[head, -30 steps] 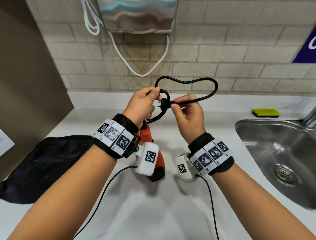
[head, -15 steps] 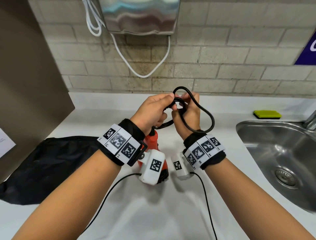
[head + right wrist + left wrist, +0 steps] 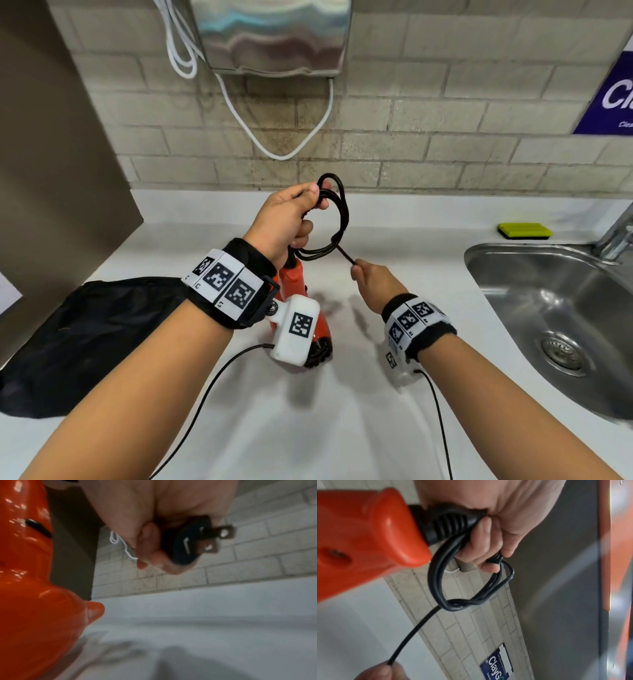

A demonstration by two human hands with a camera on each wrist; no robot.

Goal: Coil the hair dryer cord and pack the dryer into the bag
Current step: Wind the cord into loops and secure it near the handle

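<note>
My left hand (image 3: 291,216) grips the coiled black cord (image 3: 337,219) above the counter, with the orange hair dryer (image 3: 298,284) hanging below it. In the left wrist view the fingers (image 3: 481,547) curl round the cord's loops (image 3: 471,586) beside the dryer's handle end (image 3: 368,536). My right hand (image 3: 373,281) holds the cord's free end, pulled taut down and right from the coil. In the right wrist view its fingers (image 3: 150,550) close on the black plug (image 3: 190,543), prongs sticking out. The black bag (image 3: 85,339) lies flat on the counter at the left.
A steel sink (image 3: 555,308) with a tap (image 3: 613,233) is set into the white counter (image 3: 325,428) on the right. A green sponge (image 3: 524,230) lies behind the sink. A brown panel (image 3: 51,171) stands at the left; a wall dispenser (image 3: 274,34) with a white cable hangs above.
My right hand has drawn the plug end through the coil and pulled it down and to the right, tightening the big loop into a small coil in my left hand.
</note>
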